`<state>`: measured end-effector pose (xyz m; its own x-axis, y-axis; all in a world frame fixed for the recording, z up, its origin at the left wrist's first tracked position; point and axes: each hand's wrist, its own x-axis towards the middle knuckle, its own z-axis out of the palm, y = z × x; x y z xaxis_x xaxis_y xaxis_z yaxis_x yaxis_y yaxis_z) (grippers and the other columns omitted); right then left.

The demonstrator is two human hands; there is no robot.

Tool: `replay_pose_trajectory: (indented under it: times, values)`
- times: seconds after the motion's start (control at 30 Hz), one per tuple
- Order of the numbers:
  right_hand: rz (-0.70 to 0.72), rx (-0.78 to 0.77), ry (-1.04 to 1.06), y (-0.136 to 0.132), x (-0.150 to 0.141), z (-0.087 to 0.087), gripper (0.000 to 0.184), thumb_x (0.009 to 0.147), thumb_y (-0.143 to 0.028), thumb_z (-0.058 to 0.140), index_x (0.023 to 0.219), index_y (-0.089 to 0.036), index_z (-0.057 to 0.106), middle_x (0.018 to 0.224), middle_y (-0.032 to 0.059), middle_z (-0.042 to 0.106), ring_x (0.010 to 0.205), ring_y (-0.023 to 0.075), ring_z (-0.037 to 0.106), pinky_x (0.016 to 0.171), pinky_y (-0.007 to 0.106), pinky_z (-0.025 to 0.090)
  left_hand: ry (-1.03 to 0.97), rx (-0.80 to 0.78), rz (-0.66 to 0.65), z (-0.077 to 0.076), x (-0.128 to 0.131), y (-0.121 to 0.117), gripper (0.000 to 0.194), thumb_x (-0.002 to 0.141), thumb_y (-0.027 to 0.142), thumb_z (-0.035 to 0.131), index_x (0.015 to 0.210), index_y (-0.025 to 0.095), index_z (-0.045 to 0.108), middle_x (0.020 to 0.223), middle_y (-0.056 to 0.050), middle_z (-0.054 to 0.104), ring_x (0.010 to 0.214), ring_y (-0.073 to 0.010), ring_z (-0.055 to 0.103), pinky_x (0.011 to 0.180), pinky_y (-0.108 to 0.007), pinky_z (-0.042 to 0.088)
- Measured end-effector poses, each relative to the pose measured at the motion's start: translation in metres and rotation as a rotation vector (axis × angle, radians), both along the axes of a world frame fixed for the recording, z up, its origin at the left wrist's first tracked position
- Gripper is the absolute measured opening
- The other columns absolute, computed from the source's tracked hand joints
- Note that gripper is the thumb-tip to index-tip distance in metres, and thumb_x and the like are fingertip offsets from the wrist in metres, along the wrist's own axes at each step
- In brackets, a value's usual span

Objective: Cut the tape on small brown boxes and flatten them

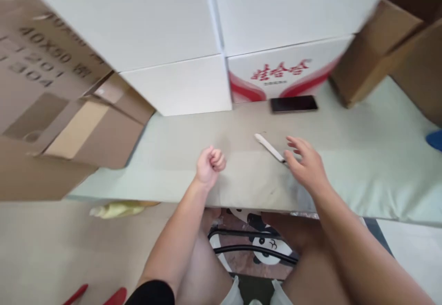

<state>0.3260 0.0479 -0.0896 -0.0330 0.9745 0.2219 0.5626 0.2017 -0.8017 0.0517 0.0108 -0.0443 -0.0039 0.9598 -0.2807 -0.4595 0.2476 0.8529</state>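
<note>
My right hand (307,164) is open, fingers apart, just to the right of a slim white tool with a dark end (269,147). The tool lies slantwise on the pale green cloth-covered table (172,143). Its dark end is close to my thumb, and I cannot tell whether they touch. Left of the tool, my left hand (210,164) is curled into a fist above the cloth. Nothing shows in its fingers. Farther back, a black phone (293,104) lies flat by a white box with red print (286,72).
Large white boxes (165,24) stand along the back. Brown cartons (100,130) crowd the left, and an open brown carton (376,51) stands at the right. A blue object (434,140) sits at the right edge. Below the table is a yellow cloth (119,209).
</note>
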Motion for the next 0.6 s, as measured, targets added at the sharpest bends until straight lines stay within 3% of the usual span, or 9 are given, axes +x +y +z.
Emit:
replay_pose_trajectory:
  times: [0.17, 0.27, 0.47, 0.6]
  values:
    - [0.096, 0.073, -0.11, -0.027, -0.063, 0.003, 0.039, 0.091, -0.04, 0.058, 0.123, -0.022, 0.073, 0.116, 0.0157, 0.077, 0.098, 0.0304, 0.074, 0.091, 0.054, 0.061, -0.107, 0.032, 0.142, 0.007, -0.047, -0.012, 0.059, 0.093, 0.049, 0.052, 0.047, 0.022, 0.026, 0.046, 0.009, 0.015, 0.041, -0.0052, 0.012, 0.042, -0.02, 0.011]
    - [0.244, 0.147, -0.147, -0.037, -0.118, 0.017, 0.036, 0.095, -0.039, 0.058, 0.124, -0.023, 0.072, 0.115, 0.0144, 0.076, 0.101, 0.0298, 0.074, 0.09, 0.052, 0.06, -0.244, 0.06, 0.286, 0.016, -0.081, -0.02, 0.057, 0.099, 0.043, 0.041, 0.048, 0.022, 0.024, 0.047, 0.009, 0.013, 0.041, -0.0055, 0.011, 0.043, -0.02, 0.011]
    - [0.573, 0.417, -0.187, -0.036, -0.254, 0.08, 0.033, 0.095, -0.029, 0.058, 0.125, -0.024, 0.07, 0.115, 0.0126, 0.075, 0.102, 0.0276, 0.074, 0.089, 0.047, 0.062, -0.54, 0.04, 0.573, 0.025, -0.141, -0.042, 0.052, 0.101, 0.035, 0.032, 0.051, 0.023, 0.023, 0.05, 0.008, 0.012, 0.039, -0.0065, 0.01, 0.04, -0.022, 0.012]
    - [0.91, 0.494, -0.265, -0.038, -0.369, 0.117, 0.04, 0.093, -0.026, 0.054, 0.132, -0.021, 0.065, 0.13, 0.0156, 0.072, 0.118, 0.0294, 0.071, 0.099, 0.047, 0.06, -0.585, 0.08, 0.797, 0.019, -0.155, -0.045, 0.044, 0.103, 0.034, 0.034, 0.06, 0.023, 0.034, 0.055, 0.004, 0.026, 0.047, -0.0102, 0.039, 0.051, -0.021, 0.04]
